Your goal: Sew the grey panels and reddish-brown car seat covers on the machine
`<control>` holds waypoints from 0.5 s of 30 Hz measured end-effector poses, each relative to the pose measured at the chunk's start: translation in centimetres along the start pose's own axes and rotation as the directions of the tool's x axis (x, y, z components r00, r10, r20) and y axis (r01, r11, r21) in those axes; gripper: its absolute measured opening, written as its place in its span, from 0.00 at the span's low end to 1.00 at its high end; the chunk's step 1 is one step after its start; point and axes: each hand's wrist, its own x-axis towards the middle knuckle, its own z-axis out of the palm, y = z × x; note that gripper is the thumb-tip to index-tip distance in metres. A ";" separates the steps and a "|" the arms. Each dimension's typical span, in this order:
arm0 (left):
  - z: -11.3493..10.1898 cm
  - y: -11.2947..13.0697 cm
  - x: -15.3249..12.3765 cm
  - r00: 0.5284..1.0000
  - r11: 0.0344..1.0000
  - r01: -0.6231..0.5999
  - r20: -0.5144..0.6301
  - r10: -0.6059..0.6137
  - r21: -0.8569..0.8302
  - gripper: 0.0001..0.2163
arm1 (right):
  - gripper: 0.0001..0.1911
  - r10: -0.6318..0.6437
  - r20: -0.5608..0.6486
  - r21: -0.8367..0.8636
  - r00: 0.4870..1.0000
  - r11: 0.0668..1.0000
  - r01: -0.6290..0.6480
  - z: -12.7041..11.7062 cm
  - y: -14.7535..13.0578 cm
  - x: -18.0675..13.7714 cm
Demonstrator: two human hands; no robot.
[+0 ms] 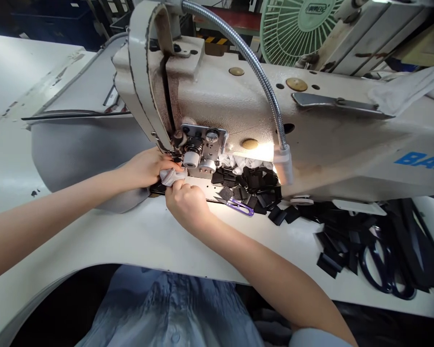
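A grey fabric piece (83,149) lies on the white sewing table (137,236), its folded edge (170,175) pushed under the needle area of a worn cream sewing machine (238,106). My left hand (146,166) rests on the fabric beside the presser foot, fingers curled onto the folded edge. My right hand (186,202) is closed in front of the needle, pinching the same folded edge from the near side. The needle itself is hidden behind the fingers and the machine head.
Purple thread snips (240,206) lie just right of my right hand. Several small black strap pieces (255,185) are heaped under the machine arm and spill right toward dark blue scissors (383,270). A gooseneck lamp (282,159) lights the bed. A green fan (298,26) stands behind.
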 end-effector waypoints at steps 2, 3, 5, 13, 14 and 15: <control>0.3 0.0 0.0 0.999 1.000 0.000 -0.032 0.000 -0.001 0.23 | 0.22 0.000 0.011 0.007 1.000 1.000 0.000 0.0 0.1 0.0; 0.5 0.0 0.0 0.999 1.000 -0.009 -0.054 0.008 -0.013 0.24 | 0.22 -0.001 0.012 0.010 1.000 1.000 0.001 0.1 0.1 -0.1; 0.8 0.0 -0.1 0.994 0.998 -0.054 -0.092 0.051 -0.033 0.24 | 0.23 -0.003 0.005 0.006 1.000 1.000 0.003 0.1 0.0 -0.1; 0.7 -0.4 -0.1 0.964 0.978 -0.209 -0.165 0.208 0.010 0.20 | 0.22 0.001 0.002 -0.041 1.000 0.999 -0.001 -0.2 -0.4 -0.1; 0.6 -0.3 -0.1 0.963 0.976 -0.215 -0.163 0.215 0.020 0.20 | 0.22 0.000 0.003 -0.039 1.000 0.999 0.000 -0.1 -0.4 -0.1; 0.7 -0.2 -0.1 0.962 0.976 -0.218 -0.163 0.219 0.028 0.21 | 0.22 -0.001 0.003 -0.036 1.000 0.999 0.001 -0.1 -0.3 -0.1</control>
